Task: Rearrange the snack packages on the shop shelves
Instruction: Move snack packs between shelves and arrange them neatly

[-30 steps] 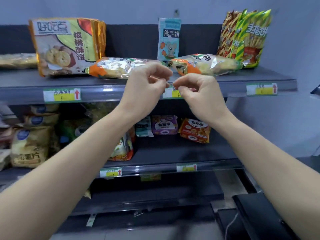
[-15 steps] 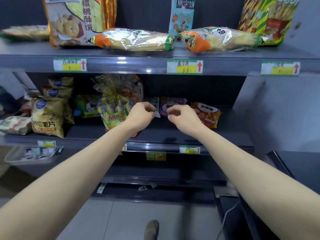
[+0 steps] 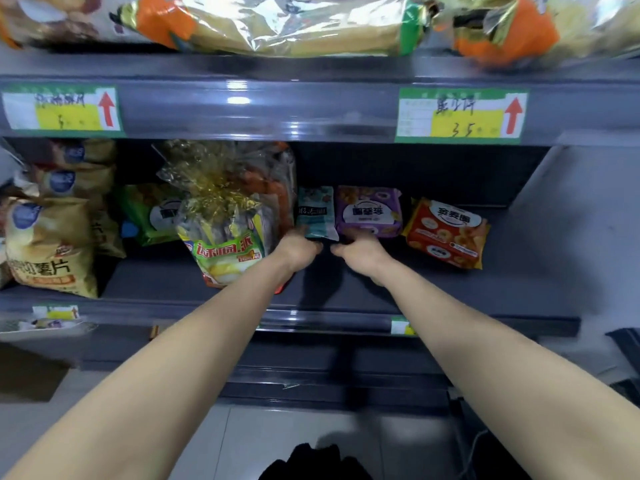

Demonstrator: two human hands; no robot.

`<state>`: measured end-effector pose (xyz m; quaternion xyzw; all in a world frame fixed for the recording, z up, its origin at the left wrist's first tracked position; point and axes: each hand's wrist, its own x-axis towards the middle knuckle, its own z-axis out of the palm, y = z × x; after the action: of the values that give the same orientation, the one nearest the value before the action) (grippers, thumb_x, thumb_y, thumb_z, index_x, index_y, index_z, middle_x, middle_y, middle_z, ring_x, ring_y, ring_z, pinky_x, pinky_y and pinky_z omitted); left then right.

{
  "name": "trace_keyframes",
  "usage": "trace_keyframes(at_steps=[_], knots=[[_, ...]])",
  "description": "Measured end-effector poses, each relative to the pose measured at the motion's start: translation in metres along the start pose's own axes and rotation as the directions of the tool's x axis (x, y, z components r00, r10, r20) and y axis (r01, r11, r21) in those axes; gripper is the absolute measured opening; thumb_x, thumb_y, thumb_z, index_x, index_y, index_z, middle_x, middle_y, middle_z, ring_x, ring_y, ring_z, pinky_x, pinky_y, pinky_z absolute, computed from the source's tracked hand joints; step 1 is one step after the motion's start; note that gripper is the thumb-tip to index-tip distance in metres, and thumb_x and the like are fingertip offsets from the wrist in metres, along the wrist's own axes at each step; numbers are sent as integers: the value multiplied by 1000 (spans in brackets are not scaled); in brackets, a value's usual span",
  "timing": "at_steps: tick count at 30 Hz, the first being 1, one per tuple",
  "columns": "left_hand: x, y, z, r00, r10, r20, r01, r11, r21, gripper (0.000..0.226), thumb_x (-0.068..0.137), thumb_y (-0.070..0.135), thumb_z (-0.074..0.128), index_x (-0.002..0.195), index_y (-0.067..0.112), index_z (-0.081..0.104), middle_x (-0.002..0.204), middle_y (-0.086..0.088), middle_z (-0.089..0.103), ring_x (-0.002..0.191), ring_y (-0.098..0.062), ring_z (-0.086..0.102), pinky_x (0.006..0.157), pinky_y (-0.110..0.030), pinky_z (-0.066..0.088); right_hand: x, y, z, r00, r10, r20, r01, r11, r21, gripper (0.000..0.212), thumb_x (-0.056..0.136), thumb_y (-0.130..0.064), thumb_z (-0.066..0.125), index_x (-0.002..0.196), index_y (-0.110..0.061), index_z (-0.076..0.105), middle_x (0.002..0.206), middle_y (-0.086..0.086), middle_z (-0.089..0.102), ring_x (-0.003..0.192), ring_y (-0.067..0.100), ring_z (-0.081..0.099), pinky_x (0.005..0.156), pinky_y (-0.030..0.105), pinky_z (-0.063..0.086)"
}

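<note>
On the middle shelf [image 3: 346, 292], a teal snack packet [image 3: 316, 213] stands between a big cellophane-wrapped bag [image 3: 228, 216] and a purple packet [image 3: 369, 211]. An orange packet [image 3: 446, 233] leans to the right of those. My left hand [image 3: 299, 249] grips the lower edge of the teal packet, fingers curled. My right hand [image 3: 360, 254] is curled just below the purple packet's bottom edge, its thumb pointing toward the teal packet's corner. The right hand's fingertips are hidden, so whether they hold anything is unclear.
Yellow chip bags [image 3: 48, 244] and a green packet [image 3: 152, 213] fill the shelf's left part. The upper shelf edge [image 3: 259, 109], with price labels [image 3: 460, 116], hangs close overhead and carries foil bags [image 3: 294, 22]. Bare shelf lies right of the orange packet.
Both hands dropped from the upper shelf's edge to the middle shelf and reached deeper in. The view moved closer and lower. The left hand now has the teal packet's lower edge.
</note>
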<state>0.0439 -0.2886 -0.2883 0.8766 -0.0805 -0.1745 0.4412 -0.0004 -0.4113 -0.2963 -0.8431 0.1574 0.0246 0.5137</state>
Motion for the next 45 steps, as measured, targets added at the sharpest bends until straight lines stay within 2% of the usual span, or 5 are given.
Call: trace_keyframes(at_steps=[13,32,37,42,45], knots=[[56,-19,23,985,-155,71,165,974,-155,33,92,2,42,124,11,42,112,-14,52,90,-21,49,74,-33,43,67,21,22,979,157,133,-163,986,41,58,91,1,41,146,-15,31,141,8,46,126,25,44,100,31,41],[28,0,40,967,-144,210,242,777,-581,49,88,-13,31,124,17,43,120,-11,54,106,-23,50,87,-38,43,45,6,2,970,219,106,-241,814,529,25,93,1,47,116,-6,56,110,17,63,97,25,60,77,31,52],[20,-3,34,964,-123,234,230,826,-515,58,85,-15,33,136,13,38,110,-6,51,100,-19,46,77,-34,42,54,4,8,965,209,-157,-142,924,356,19,87,-5,63,104,2,65,106,19,66,104,32,62,92,43,51],[15,-6,23,987,-131,92,158,876,-455,47,89,-10,41,126,19,40,96,-10,52,75,-18,49,66,-29,42,57,-3,1,966,133,-221,-142,990,-26,19,90,-1,49,97,2,66,99,15,68,89,25,63,59,24,45],[16,-8,18,992,-91,-86,59,946,-318,44,88,-12,39,130,2,44,120,-22,56,108,-35,55,89,-37,46,54,1,-8,971,145,-188,-156,987,-47,17,90,2,47,77,-8,54,88,11,57,82,20,54,53,21,43]])
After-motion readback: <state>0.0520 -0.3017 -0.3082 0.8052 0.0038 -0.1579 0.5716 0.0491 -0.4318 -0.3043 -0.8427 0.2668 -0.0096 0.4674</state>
